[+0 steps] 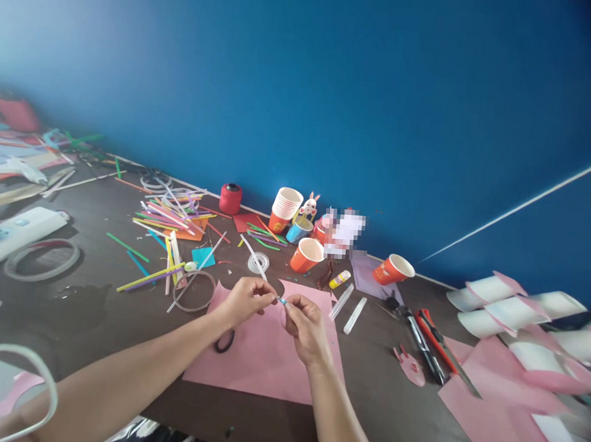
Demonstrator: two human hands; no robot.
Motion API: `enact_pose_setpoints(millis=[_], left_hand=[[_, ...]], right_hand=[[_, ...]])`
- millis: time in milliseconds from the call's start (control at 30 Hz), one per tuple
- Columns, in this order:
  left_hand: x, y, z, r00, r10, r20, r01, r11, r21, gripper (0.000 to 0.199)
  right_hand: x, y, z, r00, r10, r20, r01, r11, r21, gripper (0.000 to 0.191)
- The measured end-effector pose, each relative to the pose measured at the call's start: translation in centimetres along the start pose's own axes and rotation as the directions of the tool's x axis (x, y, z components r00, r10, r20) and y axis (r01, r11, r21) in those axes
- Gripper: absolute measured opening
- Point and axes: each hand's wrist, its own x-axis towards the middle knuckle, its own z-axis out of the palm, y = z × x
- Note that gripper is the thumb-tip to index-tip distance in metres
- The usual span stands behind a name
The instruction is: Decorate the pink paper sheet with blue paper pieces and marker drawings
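ok, both hands are on one small part over the middle of the desk (365,398). right hand (309,328) is nearly closed, thumb and forefinger pinching a small blue piece (282,301), other fingers curled under. left hand (244,302) is pinched down too, tips meeting at what looks like the piece's other end; too small to tell exactly what sits between them, or what the piece is made of. the piece is up between the two sets of fingertips, above the upper part of a pink sheet (260,375). a dark ring (219,348) lies on that sheet near the left forearm. step in hand, my read: fine two-handed fiddling with the piece, a twist or a join maybe, can't say which. next move probably calls for one pinch kept firm as the anchor while the other makes a small, light adjustment; too much squeeze could make it slip. nearby: glue stick (340,279) beyond the right hand, clear strips (354,316) just right of the sheet, orange cup (304,258) behind, loose coloured sticks (175,217) off to the left.
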Motion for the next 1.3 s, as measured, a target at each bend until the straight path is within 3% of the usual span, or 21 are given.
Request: enact_pose_setpoints(millis=[67,133,267,400,500,633,700,767,833,900,967,1033,1167,1300], left_hand=[[0.1,0.6,-0.6,0.997,0.063,-0.041,-0.058,0.99,0.127,0.018],[0.3,1.2,-1.6,0.982,0.167,-0.088,-0.126,0.926,0.357,0.014],[0.8,2.2,-4.3,0.934,0.303,-0.191,-0.04,0.619,0.784,0.01],[1.3,2.1,-6.2,0.931,0.288,-0.226,0.1,0.395,0.913,0.016],[1.6,2.0,-6.6,0.947,0.22,-0.234,0.16,0.307,0.938,0.029],[1.7,1.8,-6.8,0.939,0.234,-0.253,0.177,0.303,0.936,0.022],[1.7,1.7,-6.9,0.924,0.265,-0.275,0.178,0.335,0.925,0.013],[1.5,1.6,-6.6,0.907,0.311,-0.284,0.151,0.388,0.909,0.019],[1.2,1.7,-5.8,0.901,0.378,-0.213,0.024,0.446,0.895,0.019],[0.6,1.8,-4.4,0.884,0.467,-0.034,-0.218,0.474,0.853,0.016],[0.0,1.9,-2.9,0.835,0.539,0.11,-0.394,0.447,0.803,0.017],[-0.5,2.0,-1.7,0.8,0.567,0.194,-0.472,0.397,0.787,0.02],[-0.8,1.9,-0.7,0.762,0.578,0.29,-0.534,0.31,0.786,0.022],[-0.8,1.8,-0.7,0.766,0.549,0.335,-0.53,0.244,0.812,0.024]], right_hand=[[0.0,-0.2,0.0,1.0,0.005,-0.01,-0.004,1.0,0.016,0.016],[0.0,-0.4,0.0,1.0,0.01,-0.029,-0.009,1.0,0.024,0.016],[0.0,-0.7,0.1,0.998,0.008,-0.056,-0.007,1.0,0.02,0.018],[-0.1,-1.0,0.3,0.997,-0.003,-0.082,0.002,1.0,-0.003,0.018],[-0.1,-1.0,0.3,0.995,-0.01,-0.097,0.009,1.0,-0.01,0.018],[0.0,-0.9,0.2,0.996,-0.015,-0.092,0.015,1.0,0.0,0.02],[0.0,-0.7,0.1,0.996,-0.02,-0.084,0.02,1.0,0.004,0.02],[0.1,-0.6,0.0,0.995,-0.027,-0.092,0.027,1.0,0.008,0.019],[0.0,-0.7,0.1,0.993,-0.031,-0.114,0.031,1.0,0.004,0.02],[0.0,-0.8,0.3,0.989,-0.03,-0.145,0.029,1.0,-0.01,0.021],[0.0,-0.8,0.5,0.984,-0.028,-0.176,0.022,0.999,-0.035,0.022],[0.0,-0.8,0.7,0.98,-0.026,-0.197,0.013,0.998,-0.064,0.022],[0.1,-0.4,1.0,0.983,-0.023,-0.181,0.005,0.995,-0.097,0.022],[0.1,-0.1,1.1,0.985,-0.015,-0.173,0.0,0.996,-0.087,0.023]])
